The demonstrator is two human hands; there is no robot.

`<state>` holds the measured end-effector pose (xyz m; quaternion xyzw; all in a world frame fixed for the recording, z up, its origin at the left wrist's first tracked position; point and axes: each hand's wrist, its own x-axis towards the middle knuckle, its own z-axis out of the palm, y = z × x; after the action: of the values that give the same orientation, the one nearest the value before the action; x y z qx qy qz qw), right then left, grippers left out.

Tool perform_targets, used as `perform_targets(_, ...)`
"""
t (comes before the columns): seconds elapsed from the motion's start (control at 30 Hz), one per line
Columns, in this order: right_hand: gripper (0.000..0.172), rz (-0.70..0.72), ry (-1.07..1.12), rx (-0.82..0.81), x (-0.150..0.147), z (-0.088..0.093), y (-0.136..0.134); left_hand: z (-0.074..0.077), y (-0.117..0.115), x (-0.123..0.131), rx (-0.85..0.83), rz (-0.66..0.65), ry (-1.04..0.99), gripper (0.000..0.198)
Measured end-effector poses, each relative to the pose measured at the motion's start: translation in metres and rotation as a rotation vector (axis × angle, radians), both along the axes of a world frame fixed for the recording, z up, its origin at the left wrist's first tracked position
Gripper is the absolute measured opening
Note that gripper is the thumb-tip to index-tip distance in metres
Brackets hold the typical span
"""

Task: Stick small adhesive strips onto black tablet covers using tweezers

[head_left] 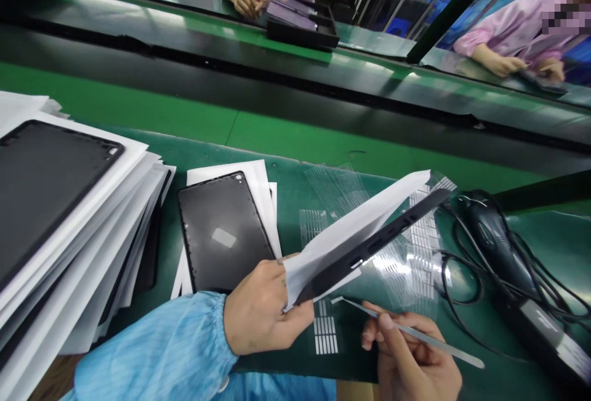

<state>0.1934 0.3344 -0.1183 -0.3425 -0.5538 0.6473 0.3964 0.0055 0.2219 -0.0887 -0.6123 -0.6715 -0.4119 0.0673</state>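
My left hand [263, 311] is closed round the lower end of a black tablet back cover [376, 242], tilted almost edge-on, and a white paper sheet [355, 228] against it. Metal tweezers [431, 339] are pinched in my right hand [410, 352], pointing left. At their tip is a small pale sticker [338, 299], just below the held cover. Beneath it lies a sheet of small silvery stickers [325, 334]. Another black back cover [221, 228], with a pale label [224, 238] on its inside, rests on white paper beyond my left hand.
At the left rises a tall stack of back covers [50, 185] interleaved with white paper. Clear sticker sheets [337, 188] overlap on the green table [166, 148]. A black corded device [496, 241] and its cables lie right. Two co-workers in pink handle parts across the line, one beside a black tray [302, 37].
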Motion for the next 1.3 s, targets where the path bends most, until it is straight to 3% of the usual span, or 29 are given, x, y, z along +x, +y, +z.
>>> perform_targets(0.13,0.015,0.078,-0.076,0.010,-0.005,-0.007,-0.009,-0.003,-0.001,0.000,0.034,-0.015,0.001,0.034)
perform_targets(0.33,0.015,0.103,-0.114,0.126,-0.010,-0.012,-0.016,-0.001,-0.006,0.001,-0.054,-0.050,-0.299,0.017)
perform_targets(0.47,0.016,0.102,-0.158,0.173,-0.014,-0.009,-0.018,-0.001,-0.005,0.000,-0.021,-0.096,-0.402,0.014)
perform_targets(1.0,0.016,0.069,-0.355,0.256,-0.011,-0.004,-0.021,-0.001,-0.005,0.000,-0.068,-0.103,-0.316,0.018)
perform_targets(1.3,0.023,-0.068,-0.245,0.181,-0.017,-0.004,-0.025,-0.002,-0.004,0.000,-0.071,-0.090,-0.330,0.016)
